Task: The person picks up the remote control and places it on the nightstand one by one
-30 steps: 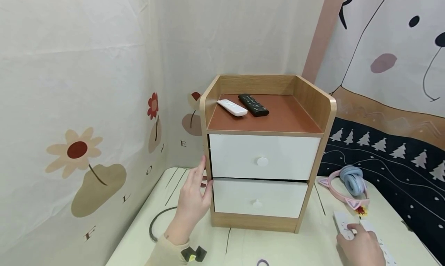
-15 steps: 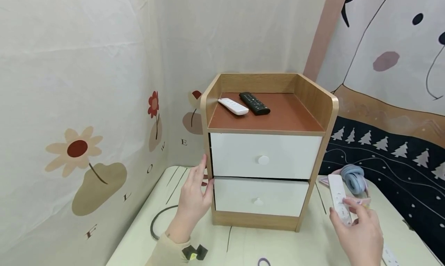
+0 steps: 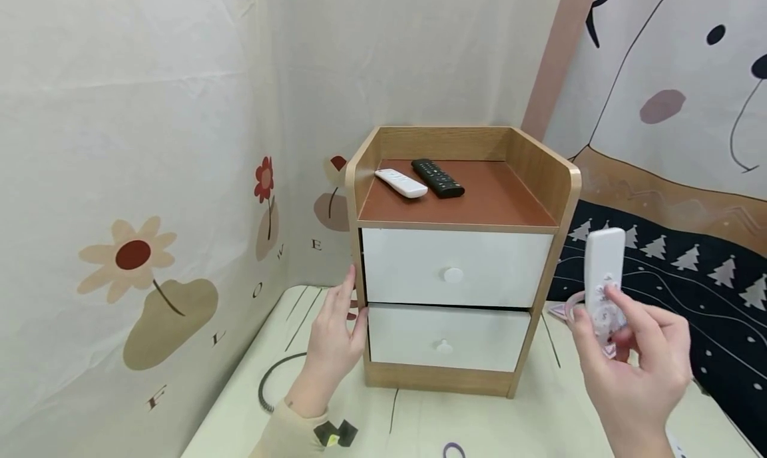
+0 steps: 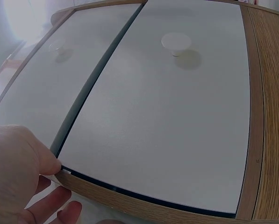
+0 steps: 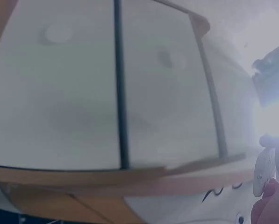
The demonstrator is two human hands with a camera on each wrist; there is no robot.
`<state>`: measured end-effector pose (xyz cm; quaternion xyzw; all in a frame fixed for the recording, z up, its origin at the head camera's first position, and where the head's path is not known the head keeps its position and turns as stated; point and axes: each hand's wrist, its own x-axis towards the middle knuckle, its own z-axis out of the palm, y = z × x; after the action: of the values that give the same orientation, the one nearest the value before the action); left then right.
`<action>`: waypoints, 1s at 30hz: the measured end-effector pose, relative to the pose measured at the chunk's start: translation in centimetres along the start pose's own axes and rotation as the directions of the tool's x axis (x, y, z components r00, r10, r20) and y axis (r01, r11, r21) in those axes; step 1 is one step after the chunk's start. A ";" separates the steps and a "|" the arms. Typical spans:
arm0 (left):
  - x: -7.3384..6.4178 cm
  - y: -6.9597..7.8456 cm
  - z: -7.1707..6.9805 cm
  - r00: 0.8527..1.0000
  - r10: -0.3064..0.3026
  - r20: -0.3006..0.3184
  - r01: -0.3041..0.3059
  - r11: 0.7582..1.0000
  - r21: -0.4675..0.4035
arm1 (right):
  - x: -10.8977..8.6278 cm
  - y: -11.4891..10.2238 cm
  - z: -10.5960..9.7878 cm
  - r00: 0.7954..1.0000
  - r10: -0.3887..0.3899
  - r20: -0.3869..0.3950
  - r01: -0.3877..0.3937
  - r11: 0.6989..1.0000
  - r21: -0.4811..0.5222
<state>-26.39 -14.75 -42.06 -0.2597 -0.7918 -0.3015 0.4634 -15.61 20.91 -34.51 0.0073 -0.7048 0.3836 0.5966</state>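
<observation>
The right hand [image 3: 641, 358] has a white remote [image 3: 604, 265] in its grip, pinched between thumb and fingers, the index finger lying across the button side. The remote stands nearly upright in the air to the right of the cabinet [image 3: 440, 378], apart from it, its buttons toward the head camera. In the right wrist view only a part of it shows, blurred, at the right edge.

The left hand [image 3: 335, 341] rests against the cabinet's left side—grip spread, fingers fairly straight along the panel, thumb at the front edge beside the gap between the two drawers.

The upper drawer [image 3: 413, 265] and lower drawer [image 3: 413, 338] are white, each with a round white knob. On the red-brown top [image 3: 479, 208], fenced by wooden walls at the back and sides, the other white remote [image 3: 401, 183] lies at a slant near the left wall, with a black remote [image 3: 438, 178] just beside it on the right.

The cabinet stands on a pale desk [image 3: 479, 425]. Headphones [image 3: 558, 309] lie behind the right hand, mostly hidden. A dark coiled cord [image 3: 266, 385] lies left of the left wrist—and a purple ring [image 3: 453, 445] sits at the near edge of the head view.
</observation>
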 end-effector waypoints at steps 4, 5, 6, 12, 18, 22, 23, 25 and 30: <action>0.0 0.1 0.0 1.000 -0.004 0.002 0.004 1.000 0.001 | 1.7 -1.0 1.2 0.993 -0.118 0.004 0.117 0.986 0.115; 0.0 0.1 0.0 1.000 -0.005 0.002 0.005 1.000 0.002 | 2.1 -1.1 1.6 0.990 -0.138 0.009 0.136 0.982 0.130; 0.0 0.1 0.0 1.000 -0.005 0.001 0.005 1.000 0.002 | 2.5 -1.5 2.0 0.988 -0.155 0.019 0.151 0.979 0.138; 0.0 0.0 0.0 1.000 -0.006 0.001 0.006 1.000 0.004 | 4.4 -2.6 4.1 0.967 -0.225 0.119 0.215 0.972 0.092; -0.1 0.0 0.1 1.000 -0.009 0.003 0.009 1.000 0.005 | 5.4 -3.1 5.6 0.950 -0.227 0.215 0.235 0.972 -0.012; -0.2 0.0 0.1 1.000 -0.007 0.002 0.007 1.000 0.001 | 5.8 -3.3 6.1 0.940 -0.240 0.242 0.260 0.964 -0.052; -0.1 0.0 0.1 1.000 -0.007 0.002 0.007 1.000 0.000 | 5.9 -3.3 6.2 0.936 -0.246 0.251 0.270 0.961 -0.064; -0.1 0.0 0.1 1.000 -0.005 0.000 0.005 1.000 0.000 | 6.1 -3.4 6.5 0.930 -0.258 0.263 0.289 0.954 -0.086; -0.1 -0.1 0.1 1.000 -0.003 -0.006 0.003 1.000 0.001 | 6.8 -3.8 7.4 0.911 -0.242 0.333 0.303 0.942 -0.143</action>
<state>-26.44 -14.74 -42.17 -0.2573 -0.7911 -0.3024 0.4653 -21.95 17.19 -26.70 0.1088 -0.8156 0.2205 0.5238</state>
